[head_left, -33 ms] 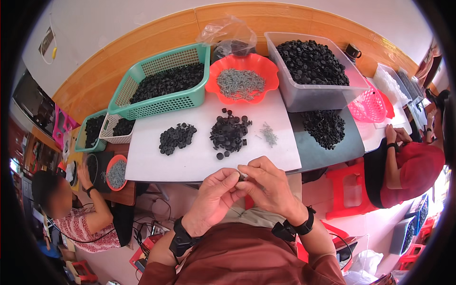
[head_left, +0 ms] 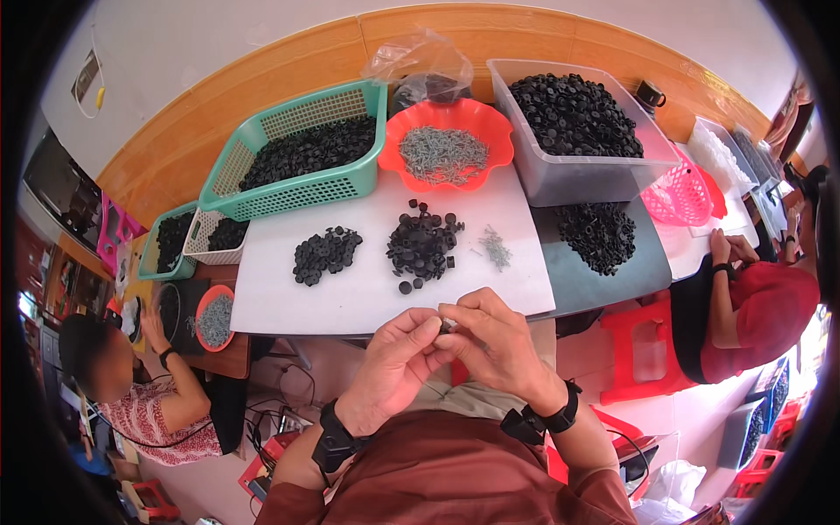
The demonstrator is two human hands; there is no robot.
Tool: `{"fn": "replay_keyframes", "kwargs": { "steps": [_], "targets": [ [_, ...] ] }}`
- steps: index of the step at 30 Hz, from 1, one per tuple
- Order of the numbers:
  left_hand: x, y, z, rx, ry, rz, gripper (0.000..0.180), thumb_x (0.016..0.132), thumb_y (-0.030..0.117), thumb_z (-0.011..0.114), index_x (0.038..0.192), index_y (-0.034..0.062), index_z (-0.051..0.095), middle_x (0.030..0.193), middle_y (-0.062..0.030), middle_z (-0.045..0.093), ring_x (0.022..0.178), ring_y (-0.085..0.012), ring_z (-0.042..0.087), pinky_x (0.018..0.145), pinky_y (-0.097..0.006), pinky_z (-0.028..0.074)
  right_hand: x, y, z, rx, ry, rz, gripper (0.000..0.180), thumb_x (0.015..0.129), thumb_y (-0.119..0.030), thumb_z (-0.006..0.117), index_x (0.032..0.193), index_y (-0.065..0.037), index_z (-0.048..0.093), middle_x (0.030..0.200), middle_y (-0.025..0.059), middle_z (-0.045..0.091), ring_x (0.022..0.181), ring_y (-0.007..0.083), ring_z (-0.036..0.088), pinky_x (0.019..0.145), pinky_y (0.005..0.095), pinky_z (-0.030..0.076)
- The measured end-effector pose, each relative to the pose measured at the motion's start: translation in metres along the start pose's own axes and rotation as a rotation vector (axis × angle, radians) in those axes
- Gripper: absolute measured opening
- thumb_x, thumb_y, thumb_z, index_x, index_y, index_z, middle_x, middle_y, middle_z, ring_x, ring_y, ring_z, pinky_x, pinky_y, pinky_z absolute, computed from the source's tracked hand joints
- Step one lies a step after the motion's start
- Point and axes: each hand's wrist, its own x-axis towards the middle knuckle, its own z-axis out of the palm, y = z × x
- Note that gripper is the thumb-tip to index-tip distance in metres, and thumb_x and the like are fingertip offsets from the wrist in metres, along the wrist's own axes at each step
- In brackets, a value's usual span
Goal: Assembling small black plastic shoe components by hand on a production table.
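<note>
My left hand (head_left: 395,366) and my right hand (head_left: 492,343) meet just in front of the table's near edge. Their fingertips pinch a small dark part (head_left: 445,328) from both sides; most of it is hidden by the fingers. Beyond them on the white table top (head_left: 367,308) lie a pile of black caps (head_left: 424,245), a smaller pile of black pieces (head_left: 325,254) to its left and a little heap of grey screws (head_left: 495,248) to its right. A few caps have strayed toward me from the middle pile.
Along the back stand a green basket (head_left: 289,206) of black parts, a red bowl (head_left: 393,140) of screws and a clear bin (head_left: 573,179) of black pieces. More black parts (head_left: 598,238) lie on the dark board at right. One person (head_left: 157,402) sits left, another (head_left: 757,306) right.
</note>
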Motion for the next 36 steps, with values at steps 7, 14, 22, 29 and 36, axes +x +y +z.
{"fn": "replay_keyframes", "kwargs": {
  "steps": [7, 14, 22, 29, 36],
  "targets": [
    [0.001, -0.003, 0.002, -0.024, 0.018, 0.029, 0.028, 0.104, 0.014, 0.062, 0.131, 0.0047, 0.062, 0.114, -0.0066, 0.069, 0.103, -0.0151, 0.068, 0.093, -0.033, 0.059, -0.005, 0.004, 0.009, 0.09, 0.129, 0.022, 0.036, 0.081, -0.001, 0.083, 0.115, 0.0, 0.071, 0.099, 0.0115, 0.065, 0.075, 0.0168, 0.068, 0.062, 0.0284, 0.056],
    [0.0, -0.005, 0.002, -0.05, 0.032, 0.034, 0.027, 0.104, 0.014, 0.063, 0.129, 0.0047, 0.063, 0.113, -0.0057, 0.069, 0.102, -0.0141, 0.067, 0.092, -0.033, 0.058, -0.006, 0.006, 0.015, -0.005, 0.2, -0.061, 0.025, 0.082, -0.003, 0.082, 0.105, -0.004, 0.072, 0.096, 0.0102, 0.066, 0.068, 0.0195, 0.068, 0.057, 0.0302, 0.055],
    [0.0, -0.011, 0.002, -0.036, 0.07, 0.07, 0.02, 0.103, 0.014, 0.064, 0.122, 0.0062, 0.063, 0.114, -0.0055, 0.069, 0.103, -0.0141, 0.067, 0.091, -0.032, 0.057, -0.013, 0.006, 0.02, -0.236, 0.225, -0.121, 0.032, 0.077, 0.0, 0.084, 0.107, -0.003, 0.073, 0.091, 0.0102, 0.062, 0.067, 0.0201, 0.062, 0.055, 0.0297, 0.05],
    [-0.004, -0.014, 0.005, 0.022, 0.083, 0.098, 0.02, 0.103, 0.013, 0.064, 0.122, 0.0052, 0.063, 0.116, -0.0063, 0.069, 0.105, -0.014, 0.067, 0.092, -0.032, 0.056, -0.018, 0.011, 0.022, -0.342, 0.193, -0.182, 0.041, 0.078, 0.001, 0.082, 0.116, -0.005, 0.068, 0.092, 0.0102, 0.061, 0.067, 0.0222, 0.063, 0.053, 0.0324, 0.051],
    [-0.006, -0.008, 0.012, 0.309, 0.145, 0.204, 0.026, 0.103, 0.013, 0.064, 0.127, 0.0019, 0.061, 0.11, -0.0084, 0.072, 0.096, -0.015, 0.069, 0.086, -0.031, 0.057, -0.016, 0.018, 0.027, -0.422, 0.257, -0.256, 0.039, 0.084, -0.006, 0.08, 0.119, -0.006, 0.064, 0.097, 0.0086, 0.06, 0.068, 0.0236, 0.062, 0.054, 0.0338, 0.052]
  ]
}}
